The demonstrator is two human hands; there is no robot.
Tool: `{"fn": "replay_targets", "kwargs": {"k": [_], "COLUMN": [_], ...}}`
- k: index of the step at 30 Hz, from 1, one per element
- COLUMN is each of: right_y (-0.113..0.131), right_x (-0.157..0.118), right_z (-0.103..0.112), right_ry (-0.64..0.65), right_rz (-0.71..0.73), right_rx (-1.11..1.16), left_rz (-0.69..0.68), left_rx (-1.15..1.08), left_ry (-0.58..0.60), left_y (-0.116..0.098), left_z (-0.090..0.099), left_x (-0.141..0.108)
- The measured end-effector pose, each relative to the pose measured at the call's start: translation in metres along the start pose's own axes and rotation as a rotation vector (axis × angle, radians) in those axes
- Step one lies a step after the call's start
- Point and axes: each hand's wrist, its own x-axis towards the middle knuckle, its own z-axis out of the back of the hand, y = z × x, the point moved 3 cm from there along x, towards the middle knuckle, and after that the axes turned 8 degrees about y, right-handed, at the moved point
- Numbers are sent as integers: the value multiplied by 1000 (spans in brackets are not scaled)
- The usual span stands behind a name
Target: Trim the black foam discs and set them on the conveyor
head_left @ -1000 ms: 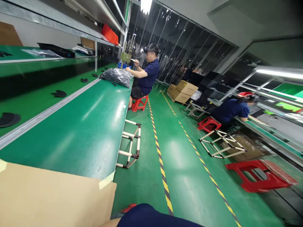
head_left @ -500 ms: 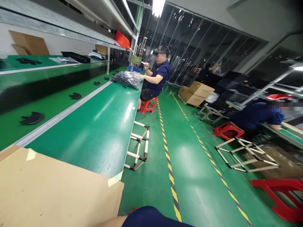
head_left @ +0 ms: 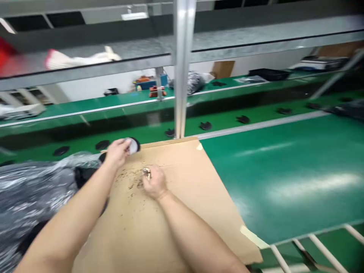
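Note:
My left hand [head_left: 116,152] is closed on a black rounded piece [head_left: 136,145] with a pale grey face, held above the far edge of a cardboard sheet [head_left: 133,237]. To its right, my right hand [head_left: 155,182] is closed over the sheet around a small metallic tool [head_left: 146,171]; blur and fingers hide its exact kind. Dark crumbs [head_left: 131,185] lie scattered on the cardboard beside that hand. Left of the sheet is a clear plastic bag [head_left: 27,189] with black pieces in and around it.
Black curved pieces [head_left: 205,126] lie spaced along the green belt [head_left: 224,125] behind the cardboard. A metal post [head_left: 182,76] rises at the sheet's far edge, carrying a shelf with a white glove [head_left: 82,60]. Pale pipes [head_left: 327,252] stand by the table's right front edge.
The view has swung left, from the aisle and two seated co-workers to the cardboard and belt. Both my hands, the held piece and the plastic bag beside the sheet have come into sight.

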Motion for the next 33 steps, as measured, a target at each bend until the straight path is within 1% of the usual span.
{"fn": "replay_targets", "kwargs": {"k": [1, 2, 4, 6, 8, 10, 12, 14, 15, 16, 17, 18, 20, 22, 24, 25, 27, 30, 33], "right_y": [2, 3, 7, 11, 13, 13, 12, 11, 11, 11, 12, 12, 16, 21, 26, 27, 27, 26, 27], "right_x": [0, 0, -1, -5, -7, -9, -10, -11, -12, -14, -15, -16, -16, -16, -16, -16, -17, -19, -19], "right_z": [1, 3, 6, 6, 4, 3, 2, 2, 2, 3, 3, 4, 7, 9, 9, 8, 6, 2, 2], "right_ry": [-28, -42, -22, 35, 73, 91, 132, 192, 213, 223, 229, 226, 205, 202, 219, 236, 259, 265, 243], "right_rz": [29, 50, 57, 27, -21, -57, -62, -51, -55, -70, -92, -111, -96, 8, 130, 172, 208, 205, 201], "right_rx": [39, 86, 211, 354, 446, 472, 470, 450, 433, 411, 385, 352, 246, 80, -92, -163, -265, -352, -379], "left_rz": [-4, -1, -1, -30, -64, -73, -20, 84, 134, 171, 191, 198, 198, 208, 221, 225, 230, 248, 259], "left_rx": [-9, -39, -144, -224, -232, -198, -191, -225, -250, -279, -314, -355, -441, -508, -553, -573, -609, -644, -655], "left_ry": [-21, -25, -8, -17, -7, 48, 162, 317, 376, 403, 394, 352, 226, 125, 67, 50, 34, 24, 17], "left_y": [1, 7, 27, 47, 63, 71, 76, 79, 81, 82, 82, 83, 84, 85, 84, 84, 81, 77, 75], "left_z": [10, 14, 13, 11, 13, 19, 26, 31, 33, 35, 37, 40, 46, 50, 52, 52, 51, 50, 49], "left_x": [-18, -36, -70, -99, -119, -130, -135, -137, -137, -137, -135, -133, -129, -126, -125, -125, -125, -126, -127]}}
